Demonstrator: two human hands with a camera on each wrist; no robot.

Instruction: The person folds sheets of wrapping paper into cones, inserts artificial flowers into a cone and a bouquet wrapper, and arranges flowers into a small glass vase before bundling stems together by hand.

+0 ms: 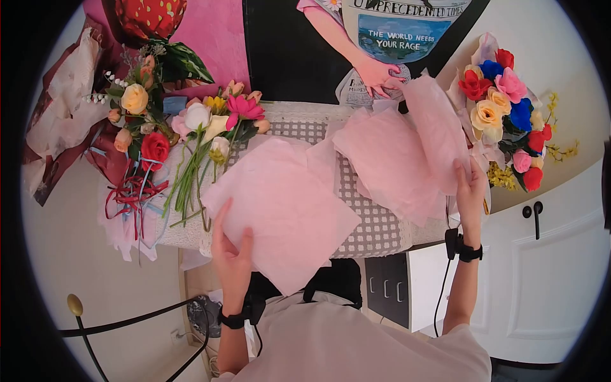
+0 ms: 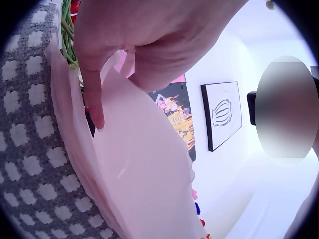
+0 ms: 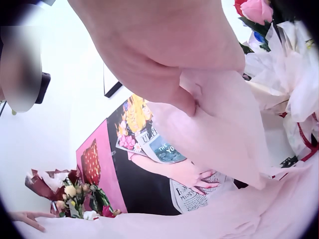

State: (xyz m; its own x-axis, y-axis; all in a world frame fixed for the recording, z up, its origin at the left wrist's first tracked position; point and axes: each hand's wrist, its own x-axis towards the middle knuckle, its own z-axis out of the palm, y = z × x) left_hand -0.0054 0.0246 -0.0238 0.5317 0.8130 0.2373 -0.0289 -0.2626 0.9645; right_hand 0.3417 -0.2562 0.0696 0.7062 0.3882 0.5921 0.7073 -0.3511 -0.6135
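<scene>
Left hand (image 1: 232,254) is at the near-left edge of the pink tissue sheet (image 1: 293,210), thumb over the paper and index finger extended, gap between them wide. Can't tell if the fingers behind are pinching it. Right hand (image 1: 470,197) pinches the raised pink sheet (image 1: 439,127) at its near end, narrow grip, thumb against the paper; that sheet curves up over the right side of the pink tissue pile (image 1: 388,159). The tissue sheet lies in front of the person, its near corner past the table edge, other corners over the gray-and-white checked cloth (image 1: 372,235). Loose flowers (image 1: 223,121) with green stems (image 1: 191,184) sit left of it, beside a bouquet in dark red wrap (image 1: 105,153). Multicolored bouquet (image 1: 499,102) is at far right, beyond the right hand.
</scene>
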